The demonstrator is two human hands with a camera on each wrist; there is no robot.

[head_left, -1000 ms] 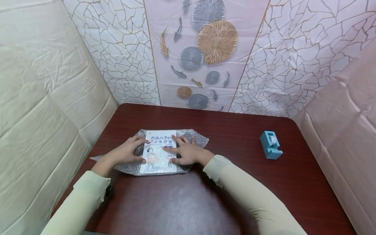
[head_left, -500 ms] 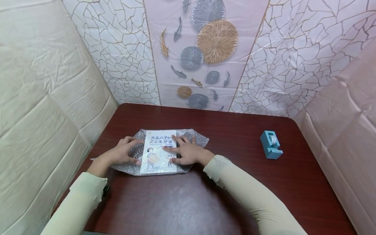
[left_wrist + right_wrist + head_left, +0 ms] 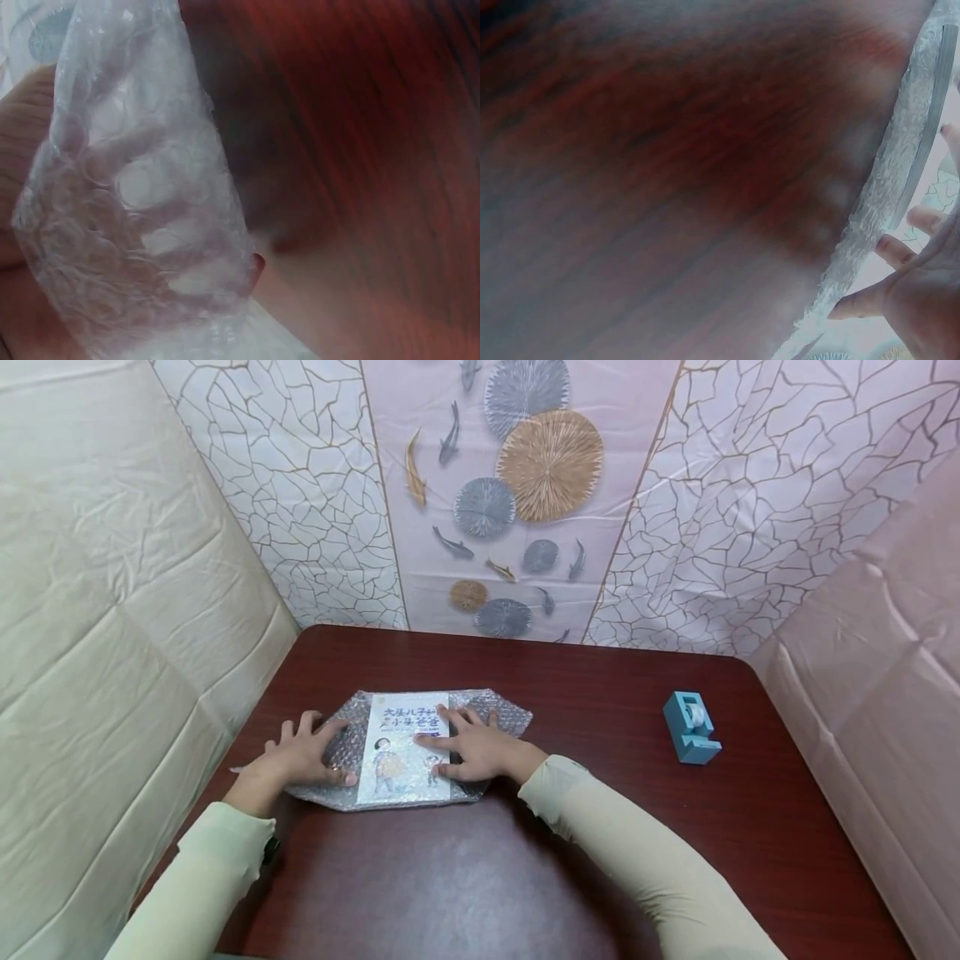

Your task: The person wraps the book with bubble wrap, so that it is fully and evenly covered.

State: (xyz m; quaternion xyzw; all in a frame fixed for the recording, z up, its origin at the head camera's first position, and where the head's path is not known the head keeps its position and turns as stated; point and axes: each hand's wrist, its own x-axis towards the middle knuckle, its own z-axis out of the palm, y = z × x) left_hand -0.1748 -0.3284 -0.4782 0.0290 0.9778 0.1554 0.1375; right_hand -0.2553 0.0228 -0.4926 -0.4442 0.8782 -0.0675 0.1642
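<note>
A white picture book (image 3: pixel 401 760) with blue Chinese lettering and drawn figures lies flat, with bubble wrap (image 3: pixel 498 706) showing on both sides of it. Spread over the left flap of that wrap is my left hand (image 3: pixel 296 760), its thumb close to the book's left edge. Through the clear bubble wrap (image 3: pixel 150 187) in the left wrist view, the fingers show behind the film. My right hand (image 3: pixel 480 750) rests with fingers fanned out on the right part of the cover. The right wrist view shows the book's edge (image 3: pixel 926 135) above the bubble wrap.
A blue tape dispenser (image 3: pixel 691 727) with a roll in it stands at the right side of the dark red table (image 3: pixel 585 718). Quilted panels (image 3: pixel 135 635) flank the table, and a patterned cloth (image 3: pixel 495 560) hangs behind it.
My left hand has slid leftward off the book's cover onto the bubble wrap flap, its fingers spreading wider. My right hand stays in place on the book.
</note>
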